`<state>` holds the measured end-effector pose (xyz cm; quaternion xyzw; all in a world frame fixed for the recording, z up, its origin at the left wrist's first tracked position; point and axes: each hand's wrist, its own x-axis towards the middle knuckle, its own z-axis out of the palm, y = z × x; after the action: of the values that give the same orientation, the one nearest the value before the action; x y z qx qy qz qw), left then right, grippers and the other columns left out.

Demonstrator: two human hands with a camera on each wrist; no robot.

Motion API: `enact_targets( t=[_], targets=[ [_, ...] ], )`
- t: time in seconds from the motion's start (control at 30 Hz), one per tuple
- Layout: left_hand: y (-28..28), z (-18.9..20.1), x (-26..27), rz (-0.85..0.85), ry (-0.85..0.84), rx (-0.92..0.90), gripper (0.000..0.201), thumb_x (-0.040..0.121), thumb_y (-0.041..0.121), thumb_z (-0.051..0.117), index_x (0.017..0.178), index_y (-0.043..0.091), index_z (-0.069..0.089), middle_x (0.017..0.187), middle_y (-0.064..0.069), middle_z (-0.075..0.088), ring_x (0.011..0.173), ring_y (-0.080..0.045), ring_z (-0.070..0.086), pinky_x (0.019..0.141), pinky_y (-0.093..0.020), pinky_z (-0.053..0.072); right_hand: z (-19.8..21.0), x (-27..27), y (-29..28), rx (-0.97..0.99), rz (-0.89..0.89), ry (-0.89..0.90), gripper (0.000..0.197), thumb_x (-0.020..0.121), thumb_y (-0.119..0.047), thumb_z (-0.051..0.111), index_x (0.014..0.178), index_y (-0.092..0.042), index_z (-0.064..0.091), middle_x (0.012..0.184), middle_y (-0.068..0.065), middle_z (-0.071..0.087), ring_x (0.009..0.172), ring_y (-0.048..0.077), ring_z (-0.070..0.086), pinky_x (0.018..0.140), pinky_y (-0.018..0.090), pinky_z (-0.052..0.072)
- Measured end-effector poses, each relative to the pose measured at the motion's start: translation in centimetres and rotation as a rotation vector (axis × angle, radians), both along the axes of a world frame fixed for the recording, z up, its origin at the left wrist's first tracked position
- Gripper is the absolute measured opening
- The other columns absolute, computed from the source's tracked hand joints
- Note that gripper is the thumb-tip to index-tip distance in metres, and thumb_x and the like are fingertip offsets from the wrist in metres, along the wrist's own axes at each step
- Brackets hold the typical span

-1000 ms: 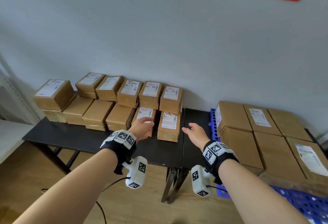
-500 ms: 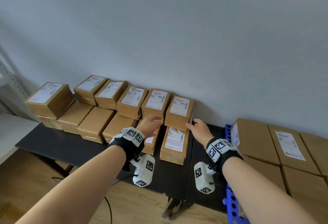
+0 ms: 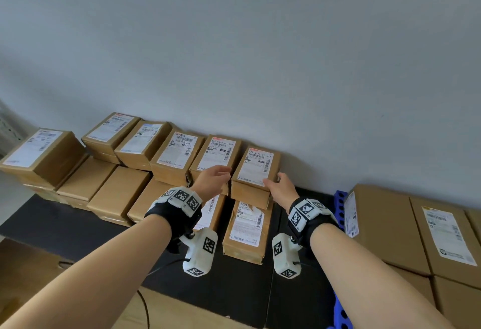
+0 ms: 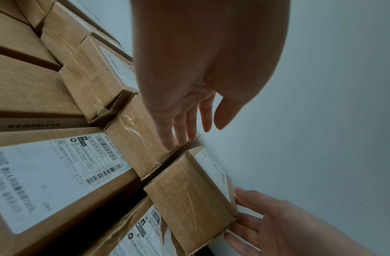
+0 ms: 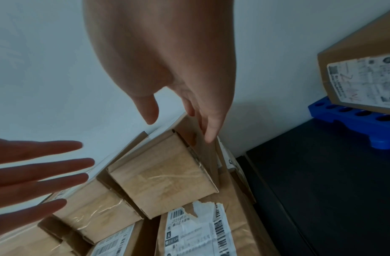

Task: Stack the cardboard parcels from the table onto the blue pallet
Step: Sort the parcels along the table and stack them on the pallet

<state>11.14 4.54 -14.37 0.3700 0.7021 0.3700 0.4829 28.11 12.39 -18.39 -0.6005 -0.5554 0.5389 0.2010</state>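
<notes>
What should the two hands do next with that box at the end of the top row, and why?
Probably close in and clasp it from both sides. The right hand already touches the right side of the end parcel with straight fingers, while the left hand reaches open toward the gap on its left. Neither has a grip yet, so it cannot be lifted toward the blue pallet.

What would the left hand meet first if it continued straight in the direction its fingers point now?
Probably the gap between the two rightmost upper parcels: the left hand aims its fingertips there, at the left side of the end parcel.
</notes>
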Motion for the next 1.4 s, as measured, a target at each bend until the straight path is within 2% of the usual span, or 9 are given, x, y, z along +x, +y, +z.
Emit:
enact_targets(
  t=[0.2, 0.33, 0.47, 0.77, 0.87, 1.03, 1.17, 1.27, 1.4],
  targets=[
    [1.7, -0.3, 0.0, -0.005, 0.004, 0.004, 0.037, 0.095, 0.009, 0.048, 0.132, 0.011, 0.048, 0.132, -0.007, 0.052, 0.096, -0.01, 0.054, 0.077, -0.021, 0.045, -1.3, 0.2, 1.2, -0.077, -0.027, 0.058, 0.048, 0.089, -0.011, 0.061, 0.133, -0.007, 0.041, 0.133, 0.011, 0.053, 0.119, 0.026, 0.053, 0.102, 0.041, 0.045],
    [2.4, -0.3, 0.6, -0.024, -0.008, -0.038, 0.04, 0.093, 0.014, 0.052, 0.133, 0.011, 0.047, 0.132, -0.008, 0.053, 0.121, -0.021, 0.049, 0.101, -0.034, 0.041, -1.7, 0.6, 1.8, -0.096, -0.031, 0.117, 0.052, 0.086, -0.006, 0.064, 0.133, -0.009, 0.042, 0.132, 0.01, 0.054, 0.12, 0.026, 0.052, 0.103, 0.044, 0.044],
    [3.1, -0.4, 1.1, -0.031, 0.005, -0.066, 0.042, 0.094, 0.013, 0.05, 0.135, 0.012, 0.044, 0.131, -0.01, 0.054, 0.121, -0.023, 0.05, 0.096, -0.032, 0.04, -2.2, 0.8, 2.3, -0.108, -0.024, 0.18, 0.057, 0.083, -0.001, 0.066, 0.133, -0.013, 0.041, 0.132, 0.009, 0.054, 0.122, 0.026, 0.052, 0.103, 0.049, 0.043],
    [3.9, -1.5, 2.5, -0.043, -0.048, -0.132, 0.046, 0.095, 0.004, 0.046, 0.14, 0.003, 0.036, 0.137, -0.011, 0.05, 0.127, -0.025, 0.046, 0.108, -0.038, 0.037, -2.9, 1.5, 2.8, -0.163, -0.052, 0.257, 0.064, 0.083, 0.006, 0.061, 0.137, -0.018, 0.037, 0.131, 0.008, 0.055, 0.122, 0.025, 0.052, 0.103, 0.048, 0.044],
    [3.3, -1.5, 2.6, -0.064, -0.048, -0.103, 0.04, 0.094, 0.0, 0.043, 0.134, 0.004, 0.046, 0.128, -0.009, 0.057, 0.12, -0.023, 0.052, 0.104, -0.035, 0.042, -2.9, 1.8, 2.3, -0.148, -0.051, 0.27, 0.067, 0.082, 0.006, 0.062, 0.139, -0.019, 0.035, 0.13, 0.008, 0.055, 0.122, 0.024, 0.051, 0.104, 0.048, 0.043],
    [1.3, -1.5, 3.2, -0.05, -0.051, -0.058, 0.044, 0.093, 0.0, 0.046, 0.137, 0.007, 0.043, 0.129, -0.009, 0.056, 0.116, -0.023, 0.054, 0.094, -0.031, 0.045, -2.6, 3.1, -0.2, -0.111, -0.084, 0.292, 0.072, 0.08, 0.005, 0.064, 0.141, -0.019, 0.034, 0.129, 0.008, 0.056, 0.121, 0.024, 0.052, 0.103, 0.049, 0.044],
    [-0.3, -1.0, 4.3, -0.058, -0.046, -0.044, 0.039, 0.092, 0.006, 0.051, 0.13, 0.012, 0.044, 0.113, -0.013, 0.062, 0.096, -0.023, 0.057, 0.092, -0.043, 0.048, -1.3, 4.4, -2.8, -0.065, -0.11, 0.285, 0.075, 0.078, 0.003, 0.067, 0.141, -0.022, 0.035, 0.131, 0.008, 0.055, 0.124, 0.024, 0.051, 0.104, 0.05, 0.042],
    [-1.5, -0.3, 5.3, -0.098, -0.019, -0.011, 0.042, 0.091, 0.009, 0.054, 0.132, 0.014, 0.044, 0.112, -0.013, 0.062, 0.095, -0.029, 0.059, 0.092, -0.047, 0.049, 0.0, 5.8, -4.7, -0.022, -0.136, 0.276, 0.075, 0.079, 0.002, 0.067, 0.141, -0.023, 0.034, 0.132, 0.006, 0.056, 0.124, 0.022, 0.05, 0.106, 0.048, 0.041],
    [-3.6, 0.4, 6.8, -0.184, -0.032, 0.01, 0.046, 0.092, 0.009, 0.053, 0.136, 0.015, 0.044, 0.116, -0.01, 0.063, 0.097, -0.022, 0.058, 0.08, -0.034, 0.05, 1.2, 8.1, -7.7, 0.015, -0.157, 0.251, 0.084, 0.074, -0.003, 0.07, 0.143, -0.027, 0.03, 0.133, 0.004, 0.055, 0.125, 0.023, 0.049, 0.106, 0.049, 0.04]
  ],
)
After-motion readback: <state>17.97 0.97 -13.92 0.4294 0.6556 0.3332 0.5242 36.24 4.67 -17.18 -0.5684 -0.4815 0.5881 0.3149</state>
